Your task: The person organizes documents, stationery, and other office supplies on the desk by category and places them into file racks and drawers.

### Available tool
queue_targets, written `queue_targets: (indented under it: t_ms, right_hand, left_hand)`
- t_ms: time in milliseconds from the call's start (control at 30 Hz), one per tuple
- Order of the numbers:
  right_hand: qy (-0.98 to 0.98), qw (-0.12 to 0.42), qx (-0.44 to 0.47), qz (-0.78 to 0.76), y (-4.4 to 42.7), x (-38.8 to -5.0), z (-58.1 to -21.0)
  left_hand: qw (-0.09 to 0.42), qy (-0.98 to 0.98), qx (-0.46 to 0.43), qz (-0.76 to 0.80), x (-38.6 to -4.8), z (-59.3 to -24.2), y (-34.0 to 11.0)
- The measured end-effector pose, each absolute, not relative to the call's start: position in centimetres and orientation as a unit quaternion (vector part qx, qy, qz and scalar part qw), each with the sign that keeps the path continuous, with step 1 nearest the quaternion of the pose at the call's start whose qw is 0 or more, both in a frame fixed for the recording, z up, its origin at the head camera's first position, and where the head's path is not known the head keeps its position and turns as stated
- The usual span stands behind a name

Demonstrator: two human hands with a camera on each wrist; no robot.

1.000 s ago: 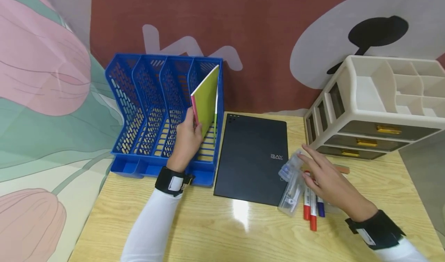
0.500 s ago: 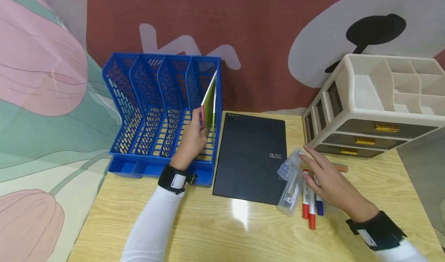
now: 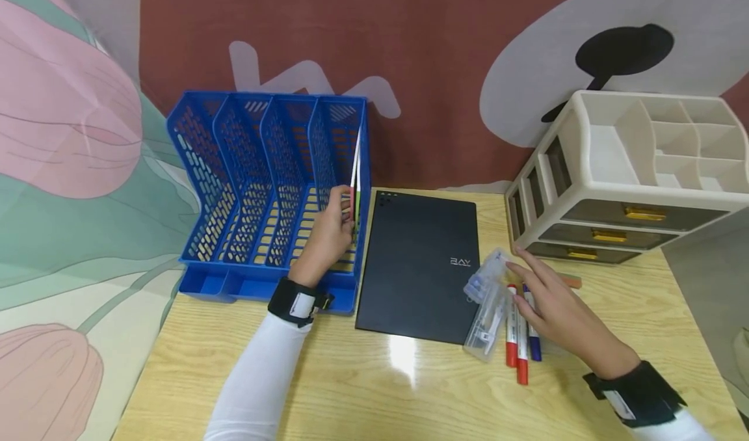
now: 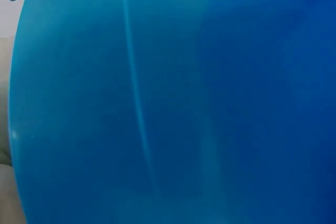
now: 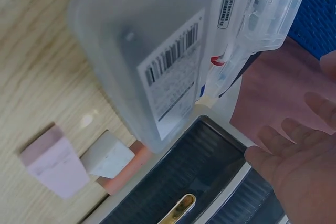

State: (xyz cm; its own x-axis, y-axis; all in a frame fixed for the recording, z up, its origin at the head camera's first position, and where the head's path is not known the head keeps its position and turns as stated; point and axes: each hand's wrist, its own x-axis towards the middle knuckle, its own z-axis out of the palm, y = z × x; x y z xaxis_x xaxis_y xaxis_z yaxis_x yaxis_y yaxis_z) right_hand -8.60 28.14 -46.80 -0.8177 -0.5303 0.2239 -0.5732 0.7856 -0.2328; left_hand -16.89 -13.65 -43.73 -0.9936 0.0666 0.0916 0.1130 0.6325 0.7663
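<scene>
My left hand (image 3: 324, 240) grips the near edge of a thin notebook (image 3: 352, 197) with a pink spine. It stands upright in the rightmost slot of the blue file rack (image 3: 236, 272), close against a green-edged notebook (image 3: 357, 210) by the side wall. A smooth blue surface (image 4: 173, 98) fills most of the left wrist view, hiding the grip. Over the table at right, my right hand (image 3: 562, 307) hovers with loosely extended fingers, holding nothing. Below and beside it lie a clear plastic box (image 3: 486, 327), red markers (image 3: 522, 363) and a blue marker (image 3: 535, 347).
A black RAY folder (image 3: 418, 265) lies flat between rack and markers. At the right back stands a cream drawer unit (image 3: 585, 187) with gold handles. The right wrist view has a barcoded clear case (image 5: 121, 61), a pink block (image 5: 58, 163) and a white block (image 5: 107, 156).
My left hand has moved slightly right, swinging the pink-spined notebook from a slant toward the rack's right wall; its green cover is now out of sight. The right hand has barely moved.
</scene>
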Motion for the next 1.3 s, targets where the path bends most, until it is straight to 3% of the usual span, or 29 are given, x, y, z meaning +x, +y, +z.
queue_targets:
  t_ms: [400,867,1033,1300]
  right_hand:
    - [-0.95,0.043,0.268,0.154,28.2,-7.9,-47.1]
    - [-0.951,0.031,0.263,0.161,28.5,-7.7,-47.3]
    - [-0.954,0.033,0.255,0.153,28.6,-7.8,-46.9]
    - [-0.956,0.013,0.242,0.168,27.6,-8.9,-47.0]
  left_hand:
    - [-0.018,-0.883,-0.066,-0.465,-16.9,-43.5,-13.9]
    - [0.004,-0.898,-0.064,-0.436,-16.7,-43.8,-13.9]
    - [0.057,-0.917,-0.067,-0.39,-15.5,-43.2,-13.4]
    - [0.22,-0.928,-0.084,-0.288,-11.5,-41.0,-13.3]
